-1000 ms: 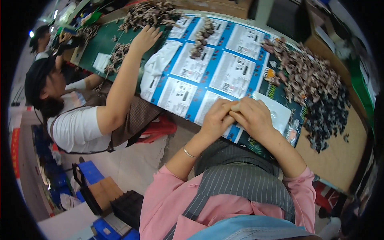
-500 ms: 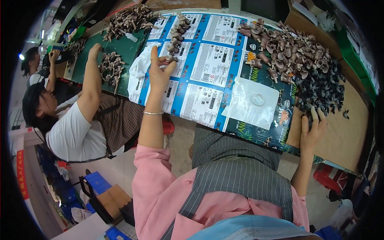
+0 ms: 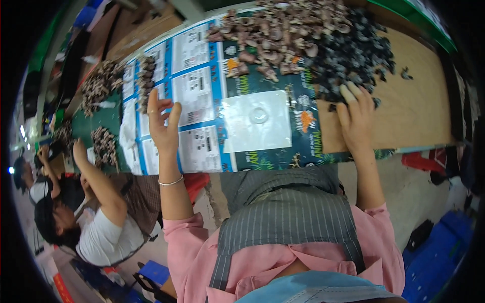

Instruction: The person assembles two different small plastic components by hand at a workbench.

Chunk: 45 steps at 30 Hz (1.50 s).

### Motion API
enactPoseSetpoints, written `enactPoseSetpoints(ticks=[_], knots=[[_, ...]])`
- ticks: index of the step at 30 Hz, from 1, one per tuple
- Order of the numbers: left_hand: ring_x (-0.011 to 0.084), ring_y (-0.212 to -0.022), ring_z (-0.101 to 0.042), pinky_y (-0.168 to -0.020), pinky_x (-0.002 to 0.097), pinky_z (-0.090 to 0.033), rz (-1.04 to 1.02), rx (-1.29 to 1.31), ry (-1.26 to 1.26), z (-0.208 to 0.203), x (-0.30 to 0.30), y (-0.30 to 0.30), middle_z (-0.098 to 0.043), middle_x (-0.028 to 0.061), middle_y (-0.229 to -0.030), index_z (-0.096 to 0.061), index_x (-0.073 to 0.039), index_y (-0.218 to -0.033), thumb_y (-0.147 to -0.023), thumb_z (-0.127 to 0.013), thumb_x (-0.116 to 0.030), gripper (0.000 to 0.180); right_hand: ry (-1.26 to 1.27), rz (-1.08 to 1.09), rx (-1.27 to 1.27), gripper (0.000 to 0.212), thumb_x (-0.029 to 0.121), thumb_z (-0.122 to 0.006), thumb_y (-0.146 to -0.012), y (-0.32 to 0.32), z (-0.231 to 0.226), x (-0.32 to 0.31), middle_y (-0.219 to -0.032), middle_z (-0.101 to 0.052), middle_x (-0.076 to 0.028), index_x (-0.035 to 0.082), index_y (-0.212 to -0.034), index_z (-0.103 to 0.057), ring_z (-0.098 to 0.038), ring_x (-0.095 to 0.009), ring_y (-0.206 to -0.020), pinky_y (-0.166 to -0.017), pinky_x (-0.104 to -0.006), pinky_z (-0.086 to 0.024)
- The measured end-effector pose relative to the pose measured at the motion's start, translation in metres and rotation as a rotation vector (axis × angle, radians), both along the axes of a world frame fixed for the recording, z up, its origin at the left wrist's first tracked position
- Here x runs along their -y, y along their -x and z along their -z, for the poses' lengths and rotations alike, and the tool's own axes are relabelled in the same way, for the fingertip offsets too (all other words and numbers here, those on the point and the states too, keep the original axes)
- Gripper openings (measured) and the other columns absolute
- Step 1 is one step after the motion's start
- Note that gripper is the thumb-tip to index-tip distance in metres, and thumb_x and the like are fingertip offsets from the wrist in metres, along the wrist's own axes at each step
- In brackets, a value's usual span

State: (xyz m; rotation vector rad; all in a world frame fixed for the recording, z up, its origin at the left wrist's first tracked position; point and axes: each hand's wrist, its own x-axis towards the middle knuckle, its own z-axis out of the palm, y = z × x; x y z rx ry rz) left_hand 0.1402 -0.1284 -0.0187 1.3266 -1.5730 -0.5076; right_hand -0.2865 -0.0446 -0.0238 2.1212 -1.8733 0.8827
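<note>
My left hand (image 3: pixel 164 126) is raised over the printed sheet, its thumb and fingers apart and nothing between them. Just beyond its fingertips runs a row of small brownish figure pieces (image 3: pixel 146 76). On the right, my right hand (image 3: pixel 357 118) reaches to the near edge of a heap of small black pieces (image 3: pixel 348 55). Its fingers are stretched out, with pale coverings on some tips, and touch or nearly touch the nearest pieces. Left of the black heap lies a large pile of hollow brown plastic figure parts (image 3: pixel 283 35).
Between my hands lies a clear plastic sheet (image 3: pixel 237 134) with a small round clear disc (image 3: pixel 258 115). A brown board (image 3: pixel 409 96) covers the table's right side. At left, a co-worker (image 3: pixel 108 222) sits at a green surface (image 3: pixel 83 121) with more brown pieces (image 3: pixel 103 146). A white cloth (image 3: pixel 129 136) lies nearby.
The view has swung to the right. My left hand has let go of the small piece at the row's near end and opened. My right hand stays at the black heap.
</note>
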Motion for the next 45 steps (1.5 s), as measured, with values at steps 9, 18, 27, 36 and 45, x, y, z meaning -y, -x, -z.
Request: enactPoseSetpoints(ticks=[9,18,27,36,45], knots=[[0.0182,-0.096,-0.059,-0.077,0.0307,-0.049,0.287,0.140,-0.197,0.011,0.059,0.107,-0.062,0.0098,-0.115,-0.051,-0.006,-0.135,-0.086,-0.070,-0.019,0.053,-0.012,-0.171,-0.020,0.039,0.007,-0.061,-0.080,-0.010,-0.002,-0.001,-0.124,-0.058,-0.005,0.009,-0.119,-0.062,-0.049,-0.029,-0.116,-0.094,-0.0408,-0.042],[0.0229,-0.091,-0.059,-0.082,0.0322,-0.048,0.262,0.302,-0.161,0.008,0.037,0.088,-0.060,0.0119,-0.100,-0.060,-0.004,-0.124,-0.083,-0.070,-0.013,0.043,0.011,-0.288,-0.146,0.041,0.006,-0.059,-0.077,-0.029,-0.017,0.015,-0.113,-0.060,-0.001,0.014,-0.118,-0.061,-0.053,-0.020,-0.109,-0.091,-0.0377,-0.039],[0.0146,-0.101,-0.060,-0.085,0.0275,-0.051,0.090,-0.574,-0.466,-0.004,-0.051,0.071,-0.062,0.0108,-0.117,-0.053,0.006,-0.130,-0.085,-0.065,0.002,0.047,-0.116,-0.372,0.049,0.037,0.009,-0.063,-0.077,-0.057,-0.014,0.027,-0.109,-0.059,-0.004,0.012,-0.114,-0.063,-0.058,-0.024,-0.092,-0.075,-0.0366,-0.044],[0.0153,-0.104,-0.060,-0.090,0.0274,-0.048,0.145,-0.793,-0.354,0.015,-0.088,0.060,-0.062,0.0105,-0.120,-0.054,0.000,-0.131,-0.085,-0.062,0.008,0.047,-0.453,-0.382,0.432,0.031,0.010,-0.063,-0.087,-0.038,-0.041,0.015,-0.090,-0.063,-0.008,0.007,-0.118,-0.065,-0.060,-0.016,-0.078,-0.073,-0.0301,-0.049],[0.0157,-0.107,-0.060,-0.092,0.0278,-0.048,0.190,-0.835,-0.322,0.020,-0.087,0.060,-0.061,0.0112,-0.123,-0.053,-0.001,-0.132,-0.086,-0.061,0.008,0.048,-0.465,-0.504,0.167,0.027,0.010,-0.058,-0.088,-0.057,-0.035,0.025,-0.090,-0.062,-0.013,0.008,-0.114,-0.066,-0.058,-0.030,-0.093,-0.082,-0.0395,-0.046]])
